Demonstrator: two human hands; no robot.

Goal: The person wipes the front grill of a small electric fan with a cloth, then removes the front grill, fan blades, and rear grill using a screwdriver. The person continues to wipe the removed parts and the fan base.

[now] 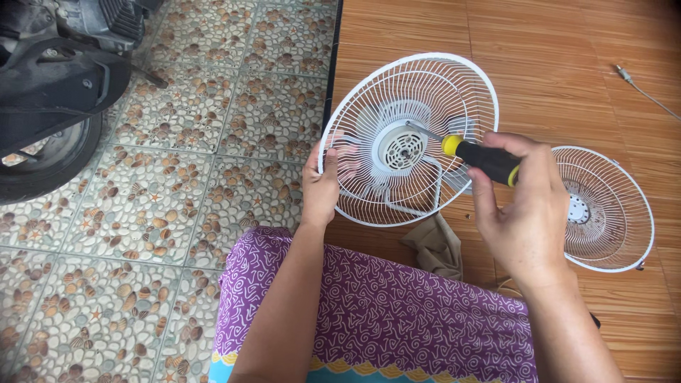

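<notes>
Gripping the rim of a round white wire fan guard [409, 138] at centre frame, the left hand [320, 188] keeps it tilted over the wood-patterned floor [567, 64]. The right hand [521, 206] is closed around a black-and-yellow screwdriver [482, 157], whose thin metal shaft reaches the guard's plastic hub. A second guard [610, 213] lies at right, partly hidden behind that hand. A motorbike [50, 78] is cut off at upper left.

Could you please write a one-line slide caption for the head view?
Left hand steadies a white fan guard while right hand works a screwdriver at its hub.
</notes>
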